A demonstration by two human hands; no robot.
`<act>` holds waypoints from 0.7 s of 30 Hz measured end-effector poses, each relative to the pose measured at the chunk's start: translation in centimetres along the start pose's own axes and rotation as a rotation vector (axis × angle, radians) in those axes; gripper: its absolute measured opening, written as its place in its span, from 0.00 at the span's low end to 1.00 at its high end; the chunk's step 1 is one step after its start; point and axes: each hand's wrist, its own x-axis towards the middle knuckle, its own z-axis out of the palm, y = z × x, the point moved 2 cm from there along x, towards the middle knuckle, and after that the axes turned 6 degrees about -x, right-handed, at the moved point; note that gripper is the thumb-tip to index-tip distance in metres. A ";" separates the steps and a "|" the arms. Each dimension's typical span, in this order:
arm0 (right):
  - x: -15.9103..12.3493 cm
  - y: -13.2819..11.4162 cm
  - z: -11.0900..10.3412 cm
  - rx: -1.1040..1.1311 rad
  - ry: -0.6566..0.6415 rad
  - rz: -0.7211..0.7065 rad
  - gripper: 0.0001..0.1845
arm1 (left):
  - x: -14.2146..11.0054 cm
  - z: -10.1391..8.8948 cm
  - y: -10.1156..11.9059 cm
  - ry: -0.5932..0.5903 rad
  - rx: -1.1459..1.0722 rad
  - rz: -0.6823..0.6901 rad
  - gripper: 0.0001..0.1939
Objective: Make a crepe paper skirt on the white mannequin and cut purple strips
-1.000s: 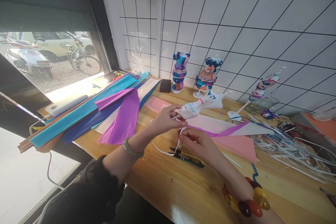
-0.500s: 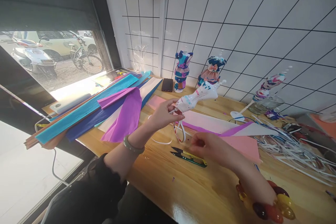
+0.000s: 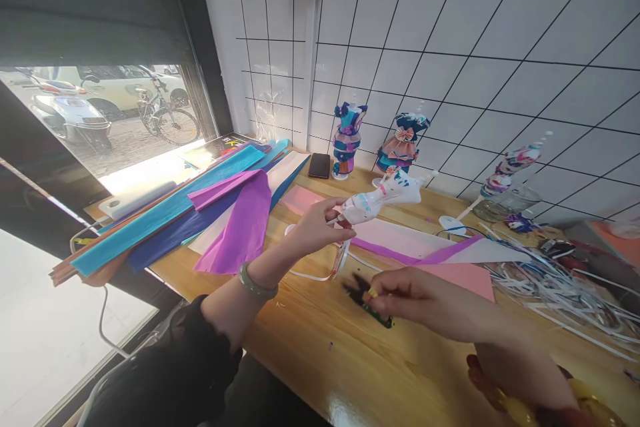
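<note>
My left hand (image 3: 320,227) is closed round the lower end of a miniature dress form (image 3: 375,200), wrapped in white with pink and blue patches. The form lies tilted, its top pointing up to the right. A narrow white strip (image 3: 341,260) hangs below that hand. Lower on the table, my right hand (image 3: 410,293) pinches the yellow part of a pair of thread snips (image 3: 356,288). Their dark blades point up and left, blurred by motion. Beneath and behind the form lies a pale paper strip with a purple edge (image 3: 450,250).
Crepe paper sheets (image 3: 235,227) are spread at the left by the window. Along the wall stand two dressed miniature forms (image 3: 347,140), with another leaning form (image 3: 513,167) beside a glass jar (image 3: 525,203). A phone (image 3: 319,165) and tangled white strips (image 3: 565,293) lie on the table.
My right hand has come down onto the thread snips and taken hold of them. The left hand has shifted slightly right and down with the dress form.
</note>
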 end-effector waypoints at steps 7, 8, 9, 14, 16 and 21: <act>-0.3 2.1 -2.2 0.101 0.183 0.011 0.21 | -0.1 0.4 -0.1 -0.018 0.027 0.024 0.27; -0.3 2.2 -2.4 0.105 0.223 0.040 0.22 | -0.1 0.3 -0.1 -0.014 0.034 0.024 0.27; -0.4 2.4 -2.5 0.108 0.264 0.075 0.23 | -0.1 0.3 -0.2 -0.011 0.039 0.024 0.26; -0.6 2.2 -2.8 0.075 0.361 0.204 0.24 | -0.2 0.5 -0.3 -0.038 0.031 0.033 0.26; -0.6 2.0 -2.9 0.047 0.374 0.174 0.22 | -0.4 0.9 -0.3 -0.068 0.022 0.030 0.26; -0.5 1.7 -3.1 0.014 0.391 0.093 0.18 | -0.7 1.6 -0.2 -0.109 0.021 0.004 0.26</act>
